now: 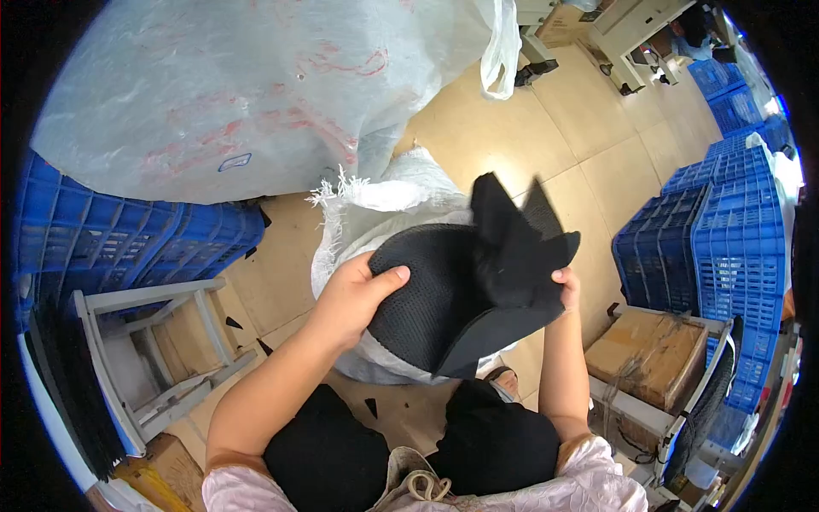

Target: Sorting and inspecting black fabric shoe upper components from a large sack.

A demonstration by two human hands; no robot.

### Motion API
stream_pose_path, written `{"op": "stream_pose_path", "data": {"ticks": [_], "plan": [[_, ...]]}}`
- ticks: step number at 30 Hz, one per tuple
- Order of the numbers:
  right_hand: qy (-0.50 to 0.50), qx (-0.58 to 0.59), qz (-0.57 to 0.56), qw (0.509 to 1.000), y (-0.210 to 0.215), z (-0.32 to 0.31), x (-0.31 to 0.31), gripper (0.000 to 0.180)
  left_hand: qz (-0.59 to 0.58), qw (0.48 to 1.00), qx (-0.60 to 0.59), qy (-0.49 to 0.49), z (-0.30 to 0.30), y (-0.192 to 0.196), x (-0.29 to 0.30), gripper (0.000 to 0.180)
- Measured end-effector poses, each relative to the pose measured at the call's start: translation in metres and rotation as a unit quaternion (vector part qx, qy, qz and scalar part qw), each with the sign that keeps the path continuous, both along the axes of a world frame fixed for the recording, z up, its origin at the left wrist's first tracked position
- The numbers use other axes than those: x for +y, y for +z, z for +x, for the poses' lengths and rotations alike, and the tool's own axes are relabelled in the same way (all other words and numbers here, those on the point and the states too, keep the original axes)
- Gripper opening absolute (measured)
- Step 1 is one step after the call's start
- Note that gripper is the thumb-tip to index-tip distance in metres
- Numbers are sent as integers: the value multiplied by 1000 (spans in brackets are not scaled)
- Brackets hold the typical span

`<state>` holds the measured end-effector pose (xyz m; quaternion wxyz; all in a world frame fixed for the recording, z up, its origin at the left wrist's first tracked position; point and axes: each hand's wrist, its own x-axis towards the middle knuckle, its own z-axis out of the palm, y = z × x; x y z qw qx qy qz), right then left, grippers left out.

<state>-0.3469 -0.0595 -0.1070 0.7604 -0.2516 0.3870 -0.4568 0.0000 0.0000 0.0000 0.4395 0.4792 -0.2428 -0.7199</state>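
Observation:
In front of me I hold black mesh fabric pieces (422,294), curved at the left and folded into pointed flaps at the right. My left hand (357,294) is closed on their rounded left edge, thumb on top. At the right edge my right hand (566,290) grips the pieces, with most of its fingers hidden behind them. Some flaps at the upper right are smeared by motion. Beneath the fabric stands a white woven sack (418,175) with a frayed rim; what it contains is hidden.
A large, bulging clear plastic bag (256,94) fills the upper left, above blue crates (128,239). More blue crates (738,222) are stacked at right, near a taped cardboard box (648,354). A grey metal frame (149,354) stands at left. Small black scraps (371,408) lie on the tiled floor.

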Motion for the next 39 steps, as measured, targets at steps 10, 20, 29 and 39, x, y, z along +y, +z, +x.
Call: {"op": "stream_pose_path", "data": {"ticks": [10,20,29,39], "plan": [[-77,-117,-10,990,49,24,8,58,41,998,29,42,1,-9,-1,30],[33,125,-30,991,52,21,17,53,-14,995,26,100,-8,-9,-4,30],[57,137,-11,989,39,34,17,47,-33,999,-16,-3,-8,-8,9,35],[116,32,-13,993,0,35,12,39,-104,971,60,-208,-21,19,11,37]]}}
